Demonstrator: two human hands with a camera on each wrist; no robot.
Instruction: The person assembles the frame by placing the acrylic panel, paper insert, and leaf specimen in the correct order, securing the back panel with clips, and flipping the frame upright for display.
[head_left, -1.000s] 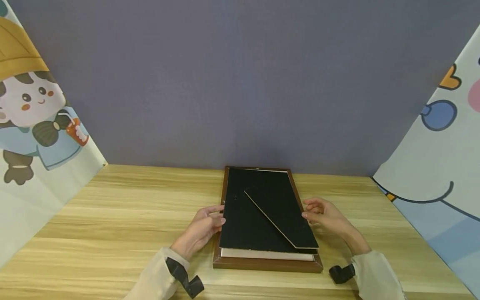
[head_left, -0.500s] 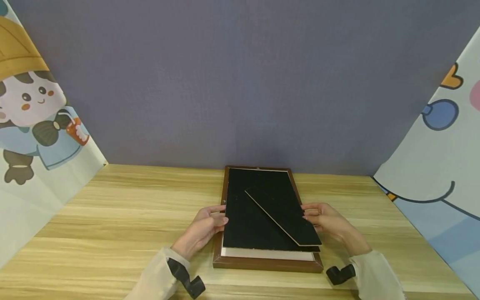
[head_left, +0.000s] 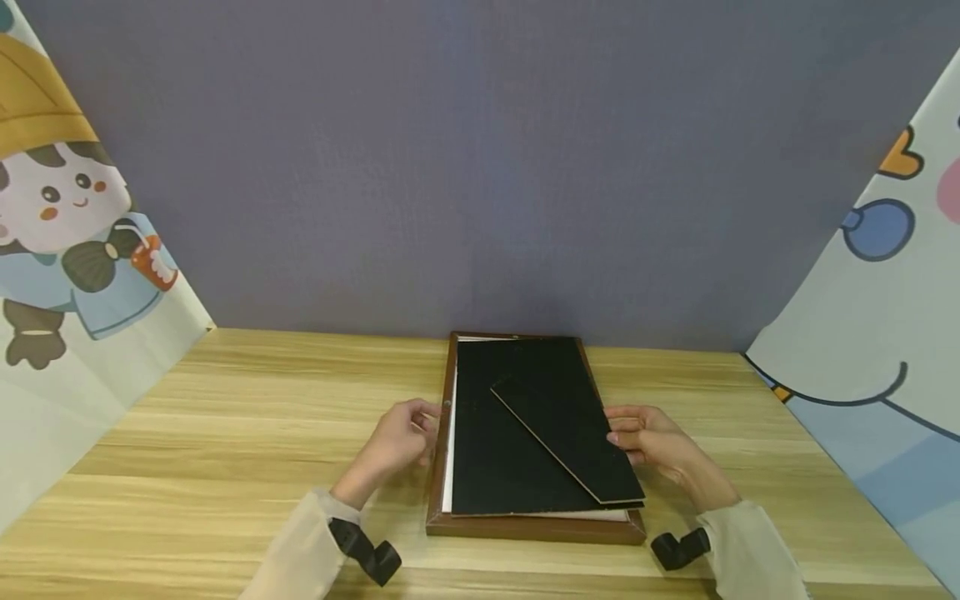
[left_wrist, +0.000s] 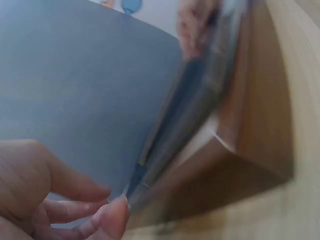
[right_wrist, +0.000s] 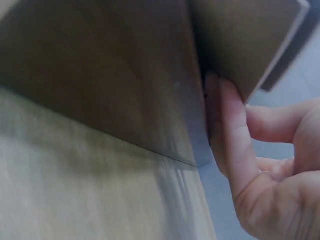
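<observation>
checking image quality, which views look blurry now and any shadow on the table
Head view: mostly crisp; left wrist view: the black board and brown frame are smeared; right wrist view: slightly soft, with a shadow on the table along the frame.

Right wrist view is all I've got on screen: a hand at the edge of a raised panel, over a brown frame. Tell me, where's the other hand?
Observer: In the head view, the left hand is beside the left side of the brown frame.
Operator: Okay, and is anything on the panel's upper face?
Observer: Yes, on the black panel there's a narrower black flap, slanting toward the near right corner.
Operator: Does the panel cover everything inside the frame?
Observer: No, the head view shows a white strip uncovered along the frame's left side.
</observation>
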